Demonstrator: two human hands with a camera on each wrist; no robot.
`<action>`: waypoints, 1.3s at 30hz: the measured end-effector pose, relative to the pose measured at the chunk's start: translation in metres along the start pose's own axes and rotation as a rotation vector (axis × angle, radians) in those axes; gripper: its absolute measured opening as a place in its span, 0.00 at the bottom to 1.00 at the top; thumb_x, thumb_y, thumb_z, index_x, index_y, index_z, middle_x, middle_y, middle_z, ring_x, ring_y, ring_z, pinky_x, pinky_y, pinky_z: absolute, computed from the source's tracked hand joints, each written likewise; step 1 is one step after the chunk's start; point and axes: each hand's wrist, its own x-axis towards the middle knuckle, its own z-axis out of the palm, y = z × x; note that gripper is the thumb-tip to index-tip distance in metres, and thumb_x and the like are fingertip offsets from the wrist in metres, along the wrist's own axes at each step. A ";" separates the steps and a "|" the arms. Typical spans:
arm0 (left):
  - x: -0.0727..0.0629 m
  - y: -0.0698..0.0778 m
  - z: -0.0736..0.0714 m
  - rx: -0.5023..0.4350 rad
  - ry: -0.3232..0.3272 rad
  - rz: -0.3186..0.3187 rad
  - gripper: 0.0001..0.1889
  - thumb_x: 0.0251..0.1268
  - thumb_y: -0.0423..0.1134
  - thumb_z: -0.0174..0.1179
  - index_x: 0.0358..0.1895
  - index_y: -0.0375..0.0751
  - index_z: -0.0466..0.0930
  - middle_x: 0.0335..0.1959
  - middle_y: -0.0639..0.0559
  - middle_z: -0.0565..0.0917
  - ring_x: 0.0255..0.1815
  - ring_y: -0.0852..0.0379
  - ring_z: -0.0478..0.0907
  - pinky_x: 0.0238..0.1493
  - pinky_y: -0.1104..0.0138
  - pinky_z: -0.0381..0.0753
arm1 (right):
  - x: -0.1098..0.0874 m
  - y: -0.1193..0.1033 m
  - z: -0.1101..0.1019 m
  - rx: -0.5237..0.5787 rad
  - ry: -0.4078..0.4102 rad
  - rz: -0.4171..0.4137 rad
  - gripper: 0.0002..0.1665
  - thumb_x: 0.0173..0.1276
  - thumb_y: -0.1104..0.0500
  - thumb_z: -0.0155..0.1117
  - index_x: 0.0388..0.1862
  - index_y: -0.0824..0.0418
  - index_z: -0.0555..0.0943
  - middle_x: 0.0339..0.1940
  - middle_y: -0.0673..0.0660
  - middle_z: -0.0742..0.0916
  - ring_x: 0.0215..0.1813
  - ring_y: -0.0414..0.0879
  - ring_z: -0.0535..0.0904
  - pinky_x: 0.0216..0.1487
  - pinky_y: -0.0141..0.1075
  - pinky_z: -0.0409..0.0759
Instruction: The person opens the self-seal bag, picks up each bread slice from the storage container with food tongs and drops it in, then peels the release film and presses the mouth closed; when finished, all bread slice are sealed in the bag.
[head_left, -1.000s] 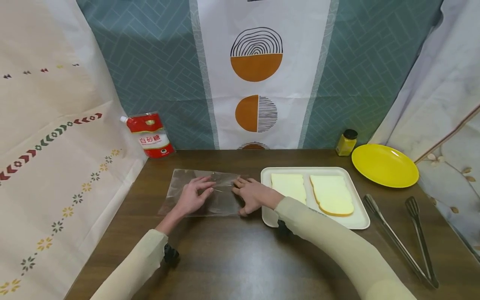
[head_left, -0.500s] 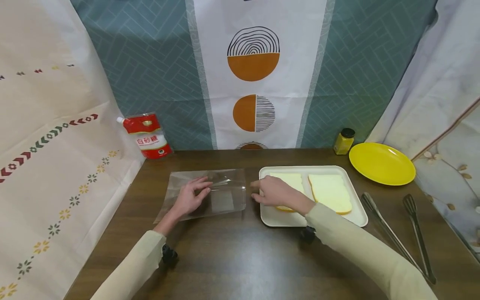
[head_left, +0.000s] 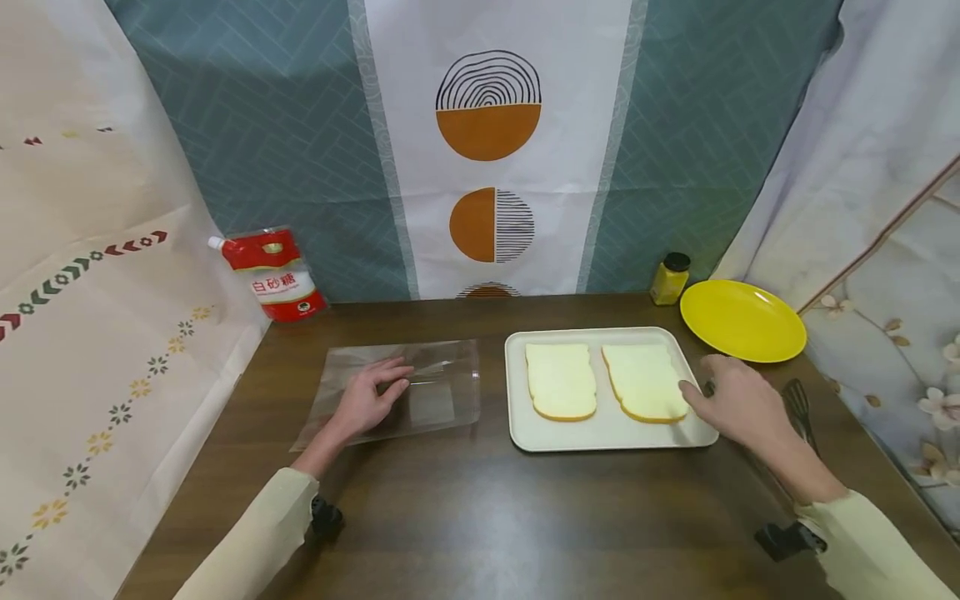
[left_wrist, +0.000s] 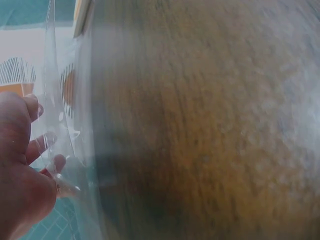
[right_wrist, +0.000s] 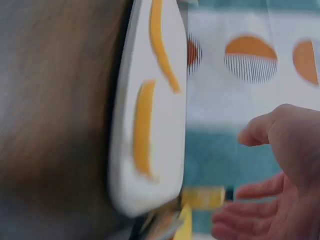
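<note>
Brown and wooden, the table (head_left: 480,517) before me fills the lower frame. Right of centre sits a white rectangular tray (head_left: 600,439); at left, a clear plastic bag (head_left: 432,404) lies under the left hand (head_left: 367,397), fingers loosely extended. The right hand (head_left: 741,406), spread wide, hovers beside the tray.

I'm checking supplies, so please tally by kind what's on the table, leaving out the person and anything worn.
Bread slices: 2
Tray: 1
Clear plastic piece: 1
Red pouch: 1
Yellow jar: 1
Yellow plate: 1
Tongs (partly hidden): 1
Total: 8
</note>
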 end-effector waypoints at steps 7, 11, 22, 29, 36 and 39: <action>-0.003 -0.001 -0.002 0.007 0.008 -0.005 0.13 0.65 0.29 0.66 0.52 0.32 0.86 0.59 0.32 0.80 0.63 0.33 0.73 0.62 0.40 0.68 | -0.034 0.052 -0.003 -0.055 -0.057 0.263 0.59 0.64 0.30 0.62 0.52 0.90 0.63 0.44 0.86 0.67 0.42 0.80 0.68 0.27 0.64 0.72; -0.005 -0.001 -0.002 0.016 0.036 0.000 0.13 0.63 0.28 0.67 0.51 0.32 0.86 0.57 0.32 0.81 0.62 0.34 0.74 0.61 0.40 0.69 | -0.047 0.064 0.001 -0.056 -0.168 0.334 0.68 0.61 0.23 0.58 0.52 0.92 0.59 0.45 0.89 0.64 0.46 0.85 0.64 0.30 0.67 0.71; -0.010 -0.003 0.001 0.017 0.042 0.005 0.13 0.63 0.28 0.67 0.51 0.31 0.86 0.57 0.32 0.81 0.62 0.32 0.74 0.60 0.40 0.70 | -0.074 0.069 0.007 -0.183 -0.001 0.505 0.63 0.52 0.22 0.65 0.36 0.83 0.57 0.35 0.86 0.61 0.42 0.83 0.59 0.35 0.67 0.65; -0.010 -0.006 0.003 0.013 0.045 0.013 0.13 0.63 0.28 0.67 0.51 0.32 0.86 0.56 0.32 0.81 0.62 0.32 0.75 0.59 0.40 0.71 | -0.077 0.085 0.015 -0.068 -0.103 0.581 0.69 0.55 0.21 0.63 0.44 0.90 0.55 0.38 0.87 0.63 0.45 0.86 0.62 0.34 0.69 0.69; -0.009 -0.005 0.002 0.013 0.049 0.012 0.13 0.63 0.28 0.67 0.51 0.33 0.87 0.57 0.33 0.81 0.62 0.34 0.75 0.59 0.40 0.71 | -0.076 0.093 0.014 -0.032 -0.173 0.564 0.65 0.58 0.22 0.60 0.45 0.89 0.61 0.41 0.85 0.68 0.42 0.82 0.70 0.31 0.66 0.72; -0.009 -0.005 0.002 0.007 0.043 0.008 0.13 0.63 0.28 0.67 0.51 0.34 0.87 0.57 0.33 0.81 0.62 0.34 0.74 0.60 0.40 0.71 | -0.077 0.095 0.016 -0.033 -0.188 0.563 0.67 0.58 0.20 0.58 0.47 0.89 0.61 0.42 0.85 0.68 0.43 0.82 0.70 0.31 0.66 0.72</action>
